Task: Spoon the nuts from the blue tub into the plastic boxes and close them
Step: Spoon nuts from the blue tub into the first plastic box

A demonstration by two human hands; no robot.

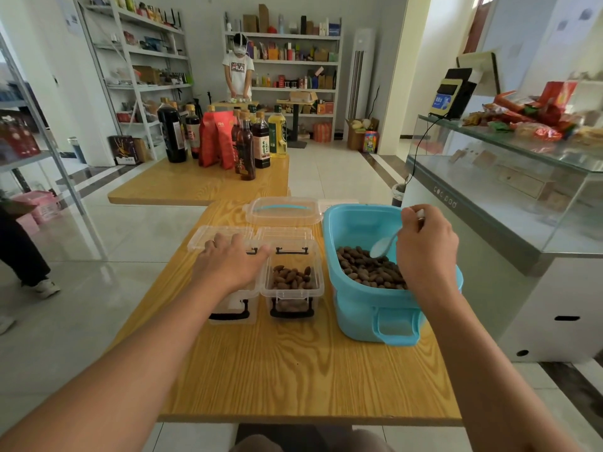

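I judge the job as well short of halfway. Of the 2 plastic boxes on the wooden table [293,380], the right box [292,282] holds a shallow layer of nuts [292,278] with its lid hinged back and open. The left box [233,301] sits just beside it, also unlidded; my left hand [230,264] lies flat over its rim with the fingers straight and slightly spread, so I cannot tell whether anything is inside.

The blue tub [375,308] stands to the right of the boxes, touching or nearly touching the right one, and still holds a good heap of nuts. My right hand [425,247] has its fingers curled tight round the handle of a white spoon [385,246], whose bowl hovers just above the heap and looks empty. The tub's clear lid [283,211] lies behind the boxes.

Still to do: more scoops into both boxes, then 2 lids to snap shut.

Readable writing is scarce: "FILA" on the T-shirt of a person [239,68] at the far shelves. Bottle labels are too small to read.
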